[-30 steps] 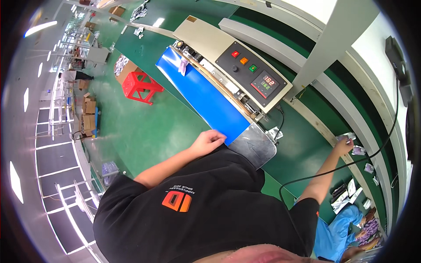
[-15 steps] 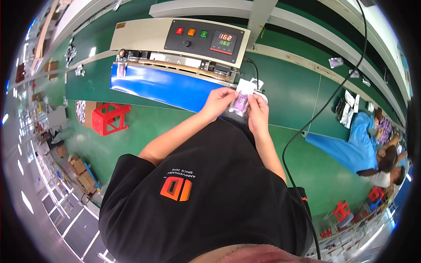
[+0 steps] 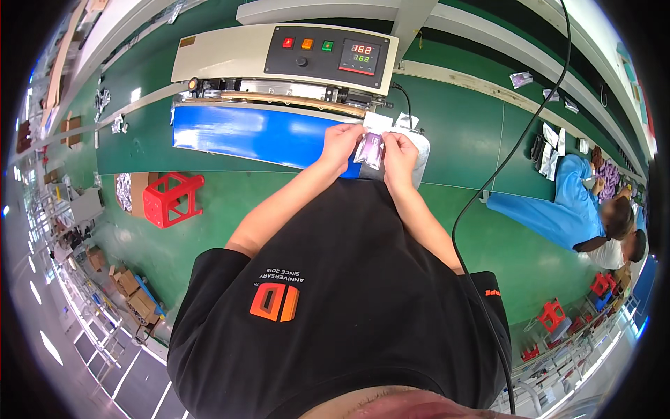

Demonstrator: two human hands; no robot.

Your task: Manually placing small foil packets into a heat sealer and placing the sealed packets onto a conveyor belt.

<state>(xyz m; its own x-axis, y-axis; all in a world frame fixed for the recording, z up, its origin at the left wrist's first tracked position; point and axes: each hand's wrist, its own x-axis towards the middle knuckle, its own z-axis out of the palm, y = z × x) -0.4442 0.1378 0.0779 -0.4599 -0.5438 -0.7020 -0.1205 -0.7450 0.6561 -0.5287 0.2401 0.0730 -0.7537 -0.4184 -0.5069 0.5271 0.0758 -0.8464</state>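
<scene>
Lower frame: the person's black shirt (image 3: 349,314) fills the near field, both bare forearms rising from it toward the upper centre.

Upper centre: the left hand (image 3: 342,143) and right hand (image 3: 400,153) are drawn close together, each pinching one side of a small purplish pouch (image 3: 370,150). The pouch is held between the fingers, just above the shirt front and at the right end of the blue conveyor belt (image 3: 251,133). Both hands are closed on the pouch; the left grips its left edge, the right its right edge.

Just beyond the hands: a beige sealing machine (image 3: 230,56) runs across the upper frame, its dark control panel (image 3: 328,52) carrying coloured buttons and a lit digital display. A grey metal tray (image 3: 421,150) sits at the belt's right end, partly hidden behind the right hand.

Left of centre: a red plastic stool (image 3: 171,199) stands on the green floor (image 3: 474,140), with cardboard boxes (image 3: 129,293) further toward the lower left.

Right of frame: a black cable (image 3: 520,140) crosses the floor. At the far right, another person in blue clothing (image 3: 558,206) sits low, well apart from the machine. Small packets (image 3: 520,79) lie scattered in the upper right.
</scene>
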